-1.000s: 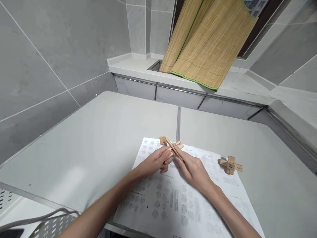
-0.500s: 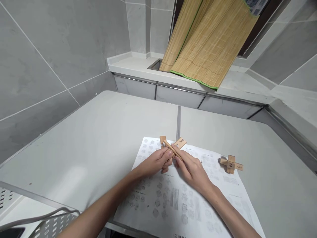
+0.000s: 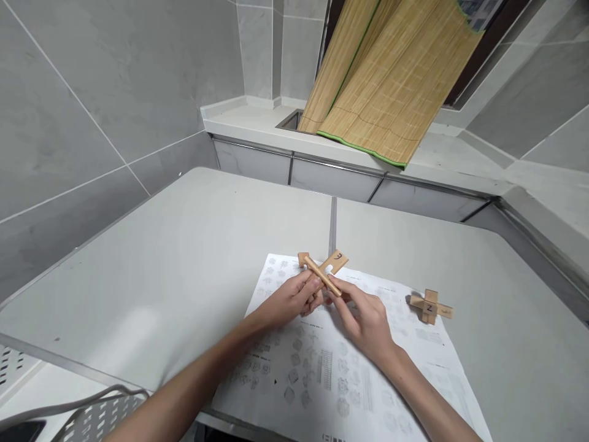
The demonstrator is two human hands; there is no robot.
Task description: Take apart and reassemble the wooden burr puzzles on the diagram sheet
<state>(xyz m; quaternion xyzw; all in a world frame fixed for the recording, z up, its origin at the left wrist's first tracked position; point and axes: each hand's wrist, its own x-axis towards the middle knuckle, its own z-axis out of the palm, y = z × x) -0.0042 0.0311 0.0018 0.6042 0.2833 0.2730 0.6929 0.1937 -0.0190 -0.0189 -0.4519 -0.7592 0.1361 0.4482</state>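
My left hand (image 3: 297,299) is closed around several wooden puzzle pieces above a printed sheet (image 3: 317,350). One is a flat wooden piece (image 3: 339,260) with a dark mark and a pale notch, sticking out toward the upper right. Across it lies a round wooden rod (image 3: 322,276), slanting down to the right. The thumb and fingers of my right hand (image 3: 365,316) pinch the rod's lower end. A small wooden block end (image 3: 303,258) shows past the rod's upper tip; my left fingers hide how the pieces join.
Right of my hands, an assembled wooden cross puzzle (image 3: 429,307) marked with a letter rests at the sheet's edge. The light table (image 3: 184,245) has a seam down its middle. A bamboo mat (image 3: 372,92) hangs over the ledge behind. A cable (image 3: 92,399) lies at lower left.
My right fingers have slid back to the lower end of the rod, exposing more of it and of the flat marked piece. My left hand has barely moved.
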